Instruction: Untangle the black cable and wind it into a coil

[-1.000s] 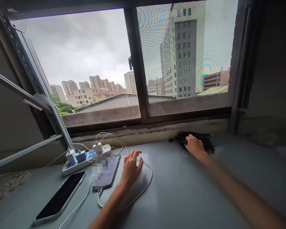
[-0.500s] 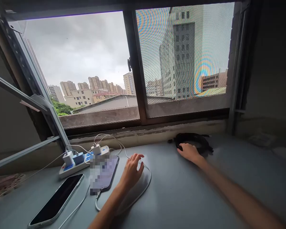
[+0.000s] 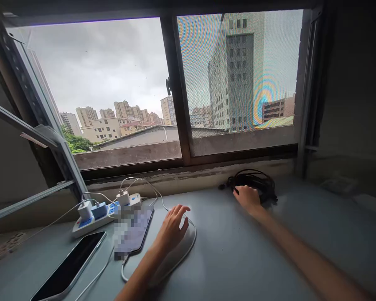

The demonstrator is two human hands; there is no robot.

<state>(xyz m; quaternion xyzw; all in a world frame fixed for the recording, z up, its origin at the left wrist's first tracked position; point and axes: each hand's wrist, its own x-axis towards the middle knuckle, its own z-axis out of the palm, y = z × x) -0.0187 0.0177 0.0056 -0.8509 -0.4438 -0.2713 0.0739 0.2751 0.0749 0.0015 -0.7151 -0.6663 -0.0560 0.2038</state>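
Observation:
My right hand (image 3: 247, 198) reaches far out to a coil of black cable (image 3: 256, 183) lying by the window sill, with its fingers curled onto the coil's near edge. My left hand (image 3: 172, 228) hovers with fingers spread over a loop of white charging cable (image 3: 188, 242), just right of a phone (image 3: 134, 231) with a lit screen. It holds nothing.
A second phone (image 3: 67, 269) with a dark screen lies at the lower left. A white power strip (image 3: 103, 211) with several chargers sits behind the phones. The grey table (image 3: 238, 259) ends at the window sill (image 3: 191, 177). A metal rack frame (image 3: 50, 142) stands at left.
My right hand drew back a little along the black cable coil, and the coil now shows more fully behind it. The left hand stayed over the white cable. The view shifted slightly.

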